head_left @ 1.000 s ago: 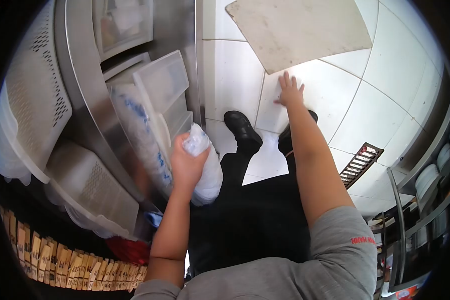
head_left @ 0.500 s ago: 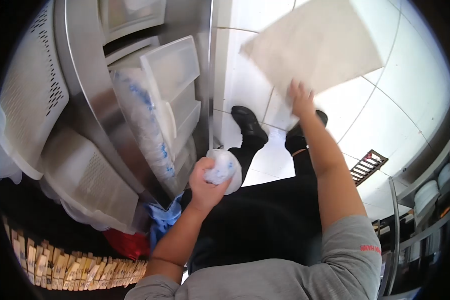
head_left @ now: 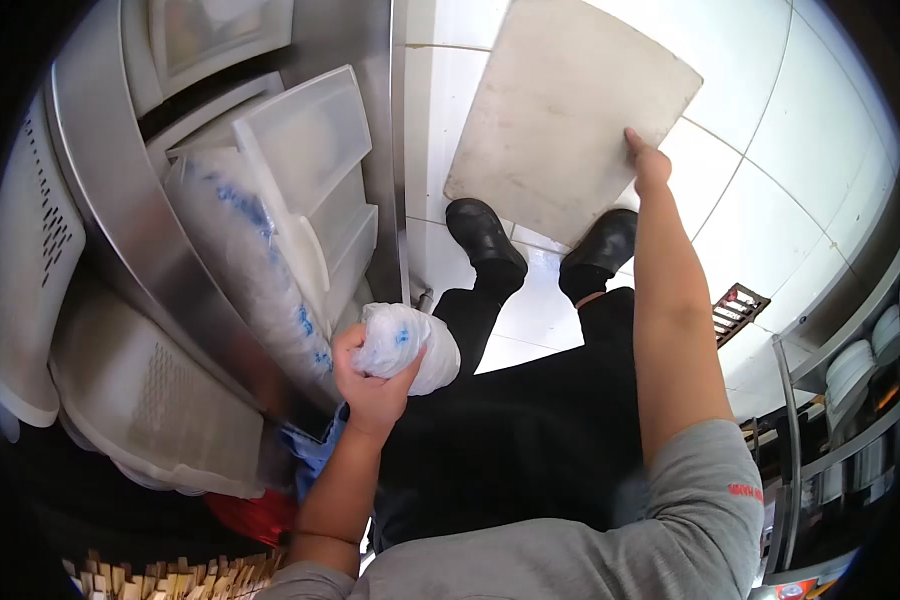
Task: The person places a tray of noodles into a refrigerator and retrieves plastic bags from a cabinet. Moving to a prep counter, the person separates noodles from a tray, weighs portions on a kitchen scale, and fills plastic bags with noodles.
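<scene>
My left hand (head_left: 373,400) is wrapped around a roll of thin white plastic bags (head_left: 428,350) with blue print, held beside my left thigh. Out in front, my right hand (head_left: 652,166) grips the right edge of a flat beige board (head_left: 568,112). One digit lies on top of the board; the other fingers are hidden at its edge. The board's near corner reaches between my two black shoes, over the white floor tiles. Whether it rests on the floor or hangs slightly above it, I cannot tell.
A steel shelf (head_left: 160,230) on the left holds translucent plastic containers (head_left: 310,140) and a bag with blue print (head_left: 235,230). White perforated bins (head_left: 160,370) stand beside it. A floor drain grate (head_left: 738,312) and a rack of dishes (head_left: 850,372) lie to the right.
The beige board has turned and come nearer to my shoes, with my right hand now at its right edge. My left hand and the bag roll have shifted slightly left.
</scene>
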